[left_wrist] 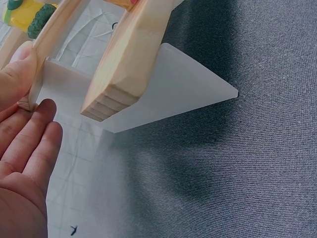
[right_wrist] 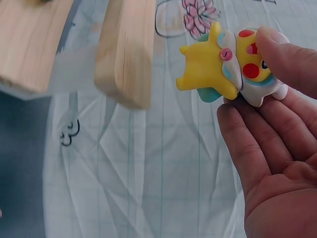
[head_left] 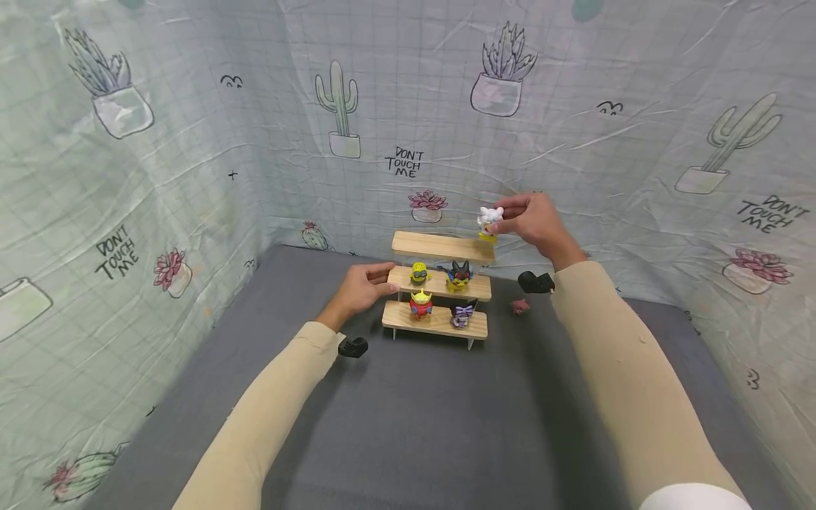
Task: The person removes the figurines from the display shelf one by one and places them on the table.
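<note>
the right hand is pinching the white-hooded figure by its head, sensibly leaving its feet free, the left hand gripping the middle shelf for steadiness.

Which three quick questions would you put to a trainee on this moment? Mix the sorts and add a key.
1. True or false: the white-and-yellow figure in the right hand is held clear of the top board.
2. Which board is the left hand holding by its end? A, the top board; B, the middle board; C, the bottom board.
3. Fill in: in the head view, the pink figure is on the grey surface, to the ____ of the stand.

Key: 1 true; 2 B; 3 right.
</note>
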A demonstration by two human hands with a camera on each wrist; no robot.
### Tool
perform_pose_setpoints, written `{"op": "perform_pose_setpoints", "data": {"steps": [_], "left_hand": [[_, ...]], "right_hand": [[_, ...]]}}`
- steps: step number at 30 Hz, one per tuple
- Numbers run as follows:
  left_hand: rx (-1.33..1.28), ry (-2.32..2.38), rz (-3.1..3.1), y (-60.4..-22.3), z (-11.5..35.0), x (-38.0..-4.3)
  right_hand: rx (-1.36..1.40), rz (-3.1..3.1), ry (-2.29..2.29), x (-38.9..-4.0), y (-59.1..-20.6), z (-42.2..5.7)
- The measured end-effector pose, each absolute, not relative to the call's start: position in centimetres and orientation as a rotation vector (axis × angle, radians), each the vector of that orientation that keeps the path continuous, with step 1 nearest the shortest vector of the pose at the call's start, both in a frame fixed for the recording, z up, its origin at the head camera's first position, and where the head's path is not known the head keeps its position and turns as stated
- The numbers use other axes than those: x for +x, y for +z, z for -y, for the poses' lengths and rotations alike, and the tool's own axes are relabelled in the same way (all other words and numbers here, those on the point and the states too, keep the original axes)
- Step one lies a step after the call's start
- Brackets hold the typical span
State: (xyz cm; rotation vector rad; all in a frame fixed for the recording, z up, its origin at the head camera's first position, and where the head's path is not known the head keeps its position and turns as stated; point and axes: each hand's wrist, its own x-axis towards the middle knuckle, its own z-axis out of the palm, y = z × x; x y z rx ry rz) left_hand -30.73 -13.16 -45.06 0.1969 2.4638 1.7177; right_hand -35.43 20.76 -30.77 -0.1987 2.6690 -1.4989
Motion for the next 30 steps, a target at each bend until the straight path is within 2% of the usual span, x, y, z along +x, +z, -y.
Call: {"op": "perform_pose_setpoints", "data": {"steps": [30], "left_hand": [[0.222, 1.745, -2.475, -45.4, 13.1, -30.4]], "right_hand": [[-0.102, -2.767, -1.376, -33.7, -32.5, -26.5]]}}
